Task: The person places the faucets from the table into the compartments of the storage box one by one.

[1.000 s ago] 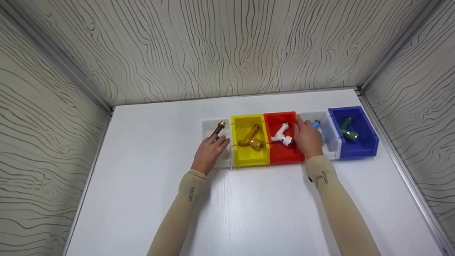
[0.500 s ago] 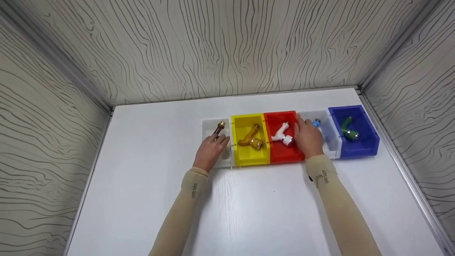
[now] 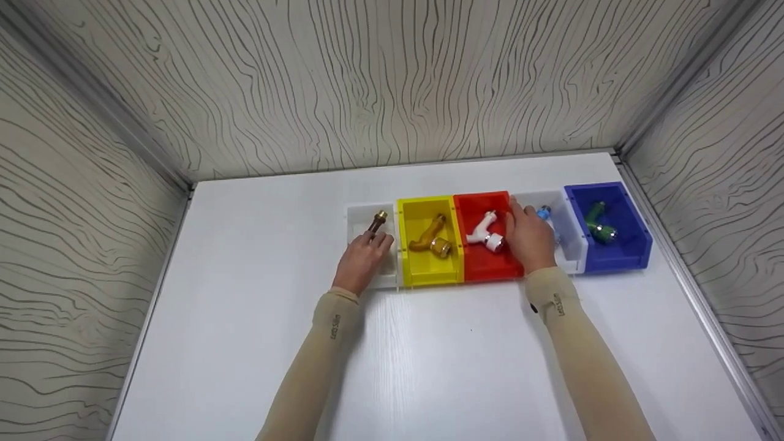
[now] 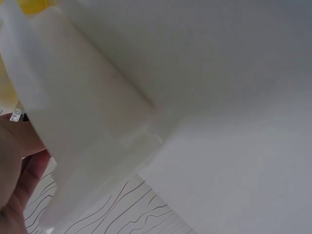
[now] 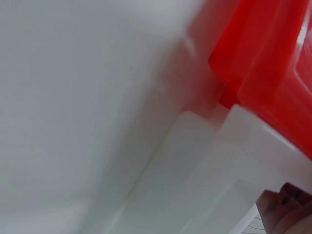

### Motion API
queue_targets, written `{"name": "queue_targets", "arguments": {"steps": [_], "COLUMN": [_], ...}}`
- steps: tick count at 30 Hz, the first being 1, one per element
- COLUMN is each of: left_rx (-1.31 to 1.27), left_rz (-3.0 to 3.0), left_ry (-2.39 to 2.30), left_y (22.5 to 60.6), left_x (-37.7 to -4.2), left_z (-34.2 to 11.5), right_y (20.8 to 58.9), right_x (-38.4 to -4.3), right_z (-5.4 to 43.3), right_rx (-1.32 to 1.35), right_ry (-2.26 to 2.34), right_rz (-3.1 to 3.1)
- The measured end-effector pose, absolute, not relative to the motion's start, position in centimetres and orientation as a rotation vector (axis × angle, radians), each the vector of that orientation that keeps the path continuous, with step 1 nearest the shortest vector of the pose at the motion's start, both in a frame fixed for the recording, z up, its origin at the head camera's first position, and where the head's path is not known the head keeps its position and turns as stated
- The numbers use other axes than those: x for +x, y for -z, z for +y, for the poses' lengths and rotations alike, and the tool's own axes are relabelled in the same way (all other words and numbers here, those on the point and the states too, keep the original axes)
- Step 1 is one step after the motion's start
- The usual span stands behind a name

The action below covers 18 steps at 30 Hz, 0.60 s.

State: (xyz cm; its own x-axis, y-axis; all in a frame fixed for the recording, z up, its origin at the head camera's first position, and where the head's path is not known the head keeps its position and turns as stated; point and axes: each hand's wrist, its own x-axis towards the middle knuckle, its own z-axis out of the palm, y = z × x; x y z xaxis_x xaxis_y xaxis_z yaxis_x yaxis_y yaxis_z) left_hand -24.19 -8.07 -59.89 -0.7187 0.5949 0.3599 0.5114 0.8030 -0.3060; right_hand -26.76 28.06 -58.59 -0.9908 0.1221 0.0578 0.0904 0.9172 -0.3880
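Observation:
In the head view, my left hand [image 3: 362,262] is over the leftmost white bin [image 3: 359,214], its fingers on a brown tap [image 3: 378,222] with a brass-coloured threaded end. The rest of that tap is under the hand. The left wrist view shows curled fingers [image 4: 30,183] partly behind the bin's wall. My right hand [image 3: 531,242] reaches to the divider between the red bin [image 3: 484,199] and the right white bin [image 3: 572,245]. It covers part of a light-blue tap [image 3: 544,212]; whether it grips the tap or the bin wall is hidden.
A yellow bin [image 3: 429,275] holds a golden-yellow tap [image 3: 432,237]. In the red bin lies a white tap [image 3: 487,233]. A blue bin [image 3: 625,251] at the right end holds a green tap [image 3: 600,225]. The row stands on a white table [image 3: 429,361] between patterned walls.
My left hand has shifted slightly to the right over the brown tap, and the tap's exposed end sits a little differently. My right hand and the other taps stay where they were.

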Motion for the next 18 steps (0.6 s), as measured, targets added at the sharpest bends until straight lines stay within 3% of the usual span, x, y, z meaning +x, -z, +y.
{"name": "queue_targets", "arguments": {"steps": [9, 18], "left_rx": [-0.848, -0.833], "left_rz": [-2.575, -2.572], "left_ry": [-0.256, -0.21], "left_y": [60.01, 60.7], "left_x": [-24.54, -24.36], "left_z": [-7.48, -7.52], "right_y": [58.51, 59.12], "right_x": [-26.76, -26.7], "right_z": [28.26, 28.18], "right_rx": [-0.216, -0.075], "right_ry": [-0.64, -0.558], "right_rz": [-3.038, -2.889]}}
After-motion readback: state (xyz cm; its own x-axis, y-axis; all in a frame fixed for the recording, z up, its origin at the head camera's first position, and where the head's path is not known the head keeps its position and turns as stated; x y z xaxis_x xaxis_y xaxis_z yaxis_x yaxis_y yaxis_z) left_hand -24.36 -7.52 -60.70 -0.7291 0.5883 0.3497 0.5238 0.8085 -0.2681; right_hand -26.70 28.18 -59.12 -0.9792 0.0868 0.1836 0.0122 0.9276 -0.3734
